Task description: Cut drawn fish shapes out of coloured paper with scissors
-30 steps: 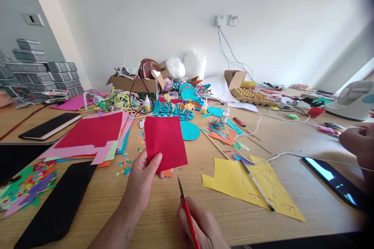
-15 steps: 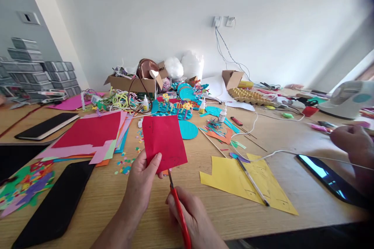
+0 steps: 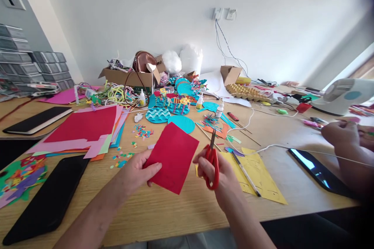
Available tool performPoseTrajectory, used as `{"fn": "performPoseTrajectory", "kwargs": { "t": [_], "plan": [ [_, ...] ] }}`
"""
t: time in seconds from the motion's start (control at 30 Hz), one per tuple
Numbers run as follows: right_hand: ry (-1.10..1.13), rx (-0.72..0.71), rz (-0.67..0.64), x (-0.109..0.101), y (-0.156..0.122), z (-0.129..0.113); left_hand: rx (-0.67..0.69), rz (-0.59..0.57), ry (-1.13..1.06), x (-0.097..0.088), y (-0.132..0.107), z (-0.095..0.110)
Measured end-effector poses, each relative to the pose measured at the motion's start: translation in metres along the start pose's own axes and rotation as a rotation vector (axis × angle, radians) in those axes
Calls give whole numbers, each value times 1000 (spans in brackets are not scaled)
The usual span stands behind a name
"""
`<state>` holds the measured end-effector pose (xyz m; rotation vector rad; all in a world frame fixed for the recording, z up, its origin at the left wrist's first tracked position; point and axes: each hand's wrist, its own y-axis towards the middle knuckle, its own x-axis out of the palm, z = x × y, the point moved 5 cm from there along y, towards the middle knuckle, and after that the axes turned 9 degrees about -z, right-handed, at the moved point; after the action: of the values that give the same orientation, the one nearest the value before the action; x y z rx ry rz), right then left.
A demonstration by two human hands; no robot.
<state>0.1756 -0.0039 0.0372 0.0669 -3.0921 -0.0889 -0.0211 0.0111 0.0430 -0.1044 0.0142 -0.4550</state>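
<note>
A piece of red paper with faint pencil lines is pinched at its lower left by my left hand, thumb on top. My right hand is closed round the red handles of a pair of scissors. Their blades point up and away and stand apart from the paper, just to its right. Below and behind my right hand lies yellow paper with pencil marks, and a pen rests on it.
A stack of coloured paper and a black phone lie at left. Blue craft pieces, glue bottles and paper scraps fill the middle. A white cable crosses the right side, near another phone and another person's hand.
The scissors have come away from the paper's lower edge and moved up and right with my right hand. My left hand has turned and tilted the red paper clockwise.
</note>
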Motion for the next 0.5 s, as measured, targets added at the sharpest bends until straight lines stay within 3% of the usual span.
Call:
{"fn": "performPoseTrajectory", "kwargs": {
  "t": [0.17, 0.27, 0.37, 0.5],
  "plan": [
    [32, 21, -129, -1, 22, -18, -84, -149, 112, 0, 3, 1],
    [74, 18, -186, 4, 25, -13, -47, -100, 27, -11, 3, 1],
    [235, -63, -21, 1, 25, -6, 93, 35, -260, -16, -2, -5],
    [393, -130, 166, 7, 23, 6, 197, 90, -523, 6, -5, -21]
  ]
}}
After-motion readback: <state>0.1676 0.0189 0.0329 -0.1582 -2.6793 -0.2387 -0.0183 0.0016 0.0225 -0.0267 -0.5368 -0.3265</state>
